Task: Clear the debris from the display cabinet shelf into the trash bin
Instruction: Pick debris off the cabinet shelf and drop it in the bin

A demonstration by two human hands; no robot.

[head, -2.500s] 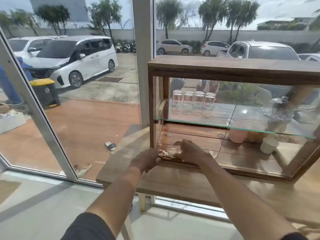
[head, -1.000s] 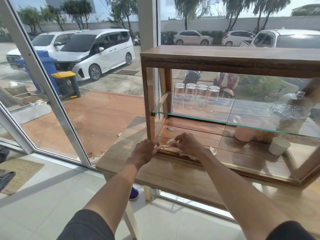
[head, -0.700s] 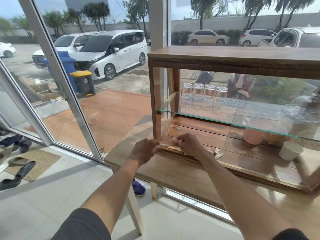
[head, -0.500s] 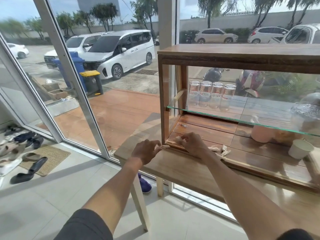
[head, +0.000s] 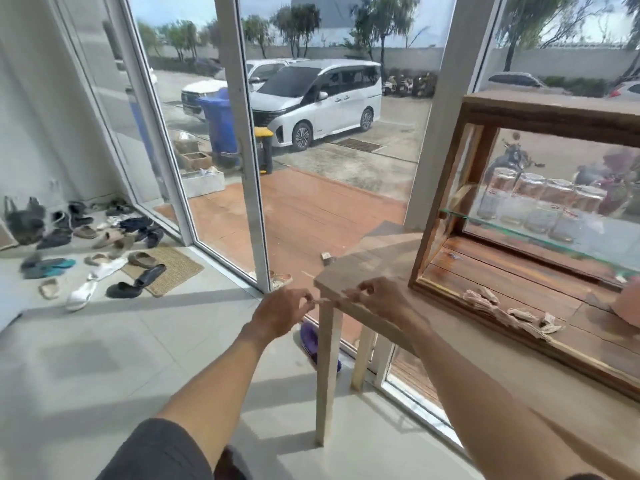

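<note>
The wooden display cabinet (head: 446, 188) stands on a wooden table at the right. Several pale wood scraps, the debris (head: 509, 311), lie along the front edge of its bottom shelf. My left hand (head: 282, 311) and my right hand (head: 375, 297) are at the table's left corner, left of the cabinet, fingers pinched together. A thin pale scrap (head: 318, 301) shows between the two hands, held at my left fingertips; blur hides what my right fingers hold. No indoor trash bin is in view.
Glass jars (head: 540, 209) stand on the cabinet's glass shelf. The table's legs (head: 327, 382) are just below my hands. Glass doors (head: 249, 168) face a deck and car park with a blue bin (head: 220, 126). Shoes (head: 97, 251) and a mat lie on the tiled floor at left.
My view has swung left. Both hands have drawn back from the cabinet's bottom shelf to the table's left corner, carrying a small scrap. Several scraps stay on the shelf.
</note>
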